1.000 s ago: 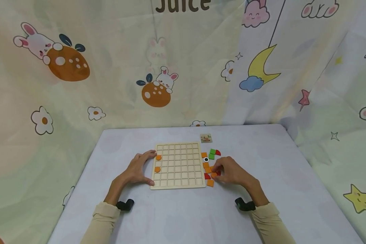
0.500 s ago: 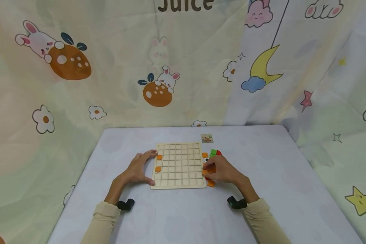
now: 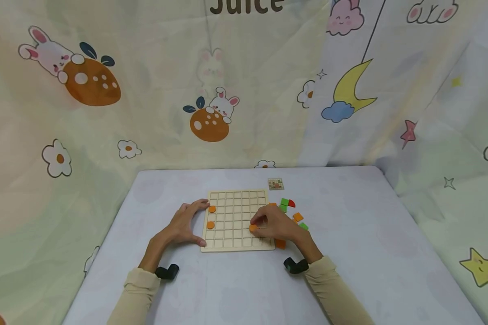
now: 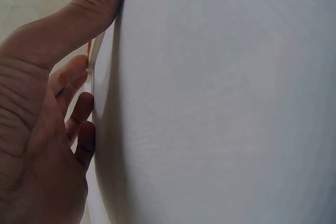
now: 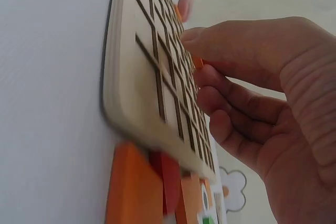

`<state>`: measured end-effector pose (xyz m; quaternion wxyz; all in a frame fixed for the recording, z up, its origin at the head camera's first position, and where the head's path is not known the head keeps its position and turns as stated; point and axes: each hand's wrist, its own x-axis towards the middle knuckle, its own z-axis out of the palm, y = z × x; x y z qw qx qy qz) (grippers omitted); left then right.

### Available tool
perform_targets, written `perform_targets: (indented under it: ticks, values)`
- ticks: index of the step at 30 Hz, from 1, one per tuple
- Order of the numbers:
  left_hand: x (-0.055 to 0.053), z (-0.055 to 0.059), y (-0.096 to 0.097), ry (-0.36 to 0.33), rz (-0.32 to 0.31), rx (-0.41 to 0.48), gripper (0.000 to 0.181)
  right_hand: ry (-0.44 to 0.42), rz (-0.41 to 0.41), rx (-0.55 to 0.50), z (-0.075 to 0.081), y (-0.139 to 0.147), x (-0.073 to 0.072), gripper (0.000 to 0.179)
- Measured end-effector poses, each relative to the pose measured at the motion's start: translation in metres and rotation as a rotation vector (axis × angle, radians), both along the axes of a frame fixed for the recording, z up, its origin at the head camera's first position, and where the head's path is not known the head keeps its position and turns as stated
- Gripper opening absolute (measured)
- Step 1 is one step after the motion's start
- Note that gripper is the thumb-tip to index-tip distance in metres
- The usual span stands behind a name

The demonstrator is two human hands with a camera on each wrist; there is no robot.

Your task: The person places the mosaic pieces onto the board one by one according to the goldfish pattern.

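Note:
A pale wooden grid board [image 3: 232, 239] lies on the white table. Two orange round pieces [image 3: 210, 225] sit in its left column. My left hand [image 3: 182, 224] spans the board's left edge, thumb at the near corner and fingertips by the far one. Over the right part of the board, my right hand [image 3: 277, 223] pinches a small orange round piece [image 3: 253, 228] between thumb and fingers. The right wrist view shows that orange piece [image 5: 198, 62] close over the grid, mostly covered by the thumb. In the left wrist view, the left thumb [image 4: 79, 22] rests at the board's edge.
Loose pieces lie right of the board: green squares [image 3: 283, 205], a red quarter-round [image 3: 291, 203], an orange square [image 3: 298, 217] and another orange square [image 3: 280, 244]. My right hand hides several others. A small patterned card [image 3: 275, 183] lies behind them.
My right hand has picked up an orange round piece from the loose pieces and carried it left over the board. The left hand stays at the board's edge.

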<state>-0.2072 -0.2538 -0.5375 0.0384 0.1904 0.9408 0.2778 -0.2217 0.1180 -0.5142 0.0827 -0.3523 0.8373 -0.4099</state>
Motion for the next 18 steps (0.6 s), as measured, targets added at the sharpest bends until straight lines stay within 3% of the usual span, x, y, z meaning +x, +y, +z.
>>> perform_targets:
  ticks: [8, 18]
  values:
    - [0.0, 0.001, -0.001, 0.016, -0.009, -0.003, 0.13, -0.02, 0.031, 0.017, -0.001, -0.036, -0.008, 0.014]
    - [-0.001, 0.001, -0.001, 0.012, -0.005, -0.002, 0.129, 0.057, 0.108, 0.064, -0.003, -0.069, -0.009, 0.013]
